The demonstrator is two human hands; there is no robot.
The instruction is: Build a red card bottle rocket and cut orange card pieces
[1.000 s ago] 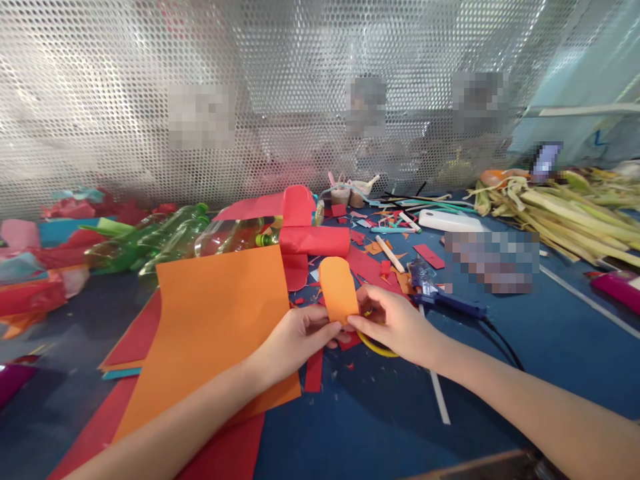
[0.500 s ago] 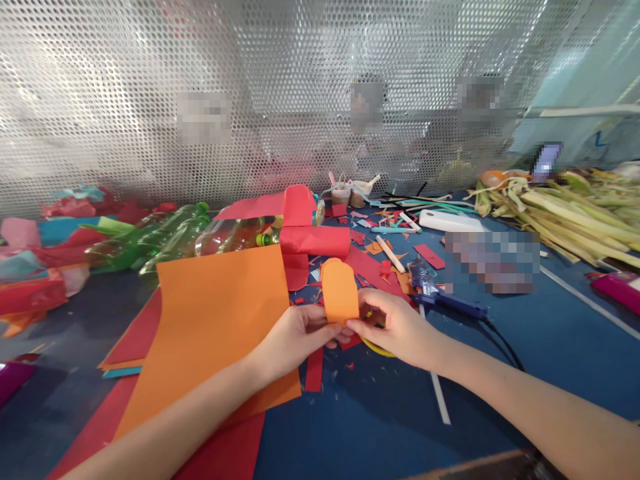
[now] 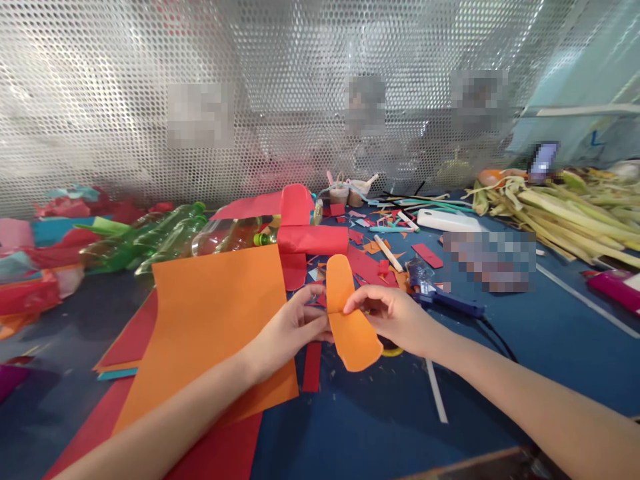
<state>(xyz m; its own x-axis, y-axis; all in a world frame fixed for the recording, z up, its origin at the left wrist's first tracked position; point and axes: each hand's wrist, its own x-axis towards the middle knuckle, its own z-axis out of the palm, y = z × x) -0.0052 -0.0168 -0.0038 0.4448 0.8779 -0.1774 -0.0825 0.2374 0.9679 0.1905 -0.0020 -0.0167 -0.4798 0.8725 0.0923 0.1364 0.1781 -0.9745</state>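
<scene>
Both hands pinch a long orange paper cut-out with rounded ends, unfolded and bent at a crease in its middle. My left hand grips its left edge at the crease. My right hand holds the right edge with thumb and fingers closed. The piece hangs just above the blue table. A large orange sheet lies under my left forearm, on top of red sheets. Part of a yellow ring shows beneath my right hand.
Green and clear plastic bottles lie at the back left beside a red paper model. A blue glue gun with a black cord lies right of my hands. Paper scraps litter the middle; green stalks pile at the right. A perforated metal wall stands behind.
The folded orange piece has opened out: its lower half now hangs down toward me. Both hands shifted slightly up to the crease.
</scene>
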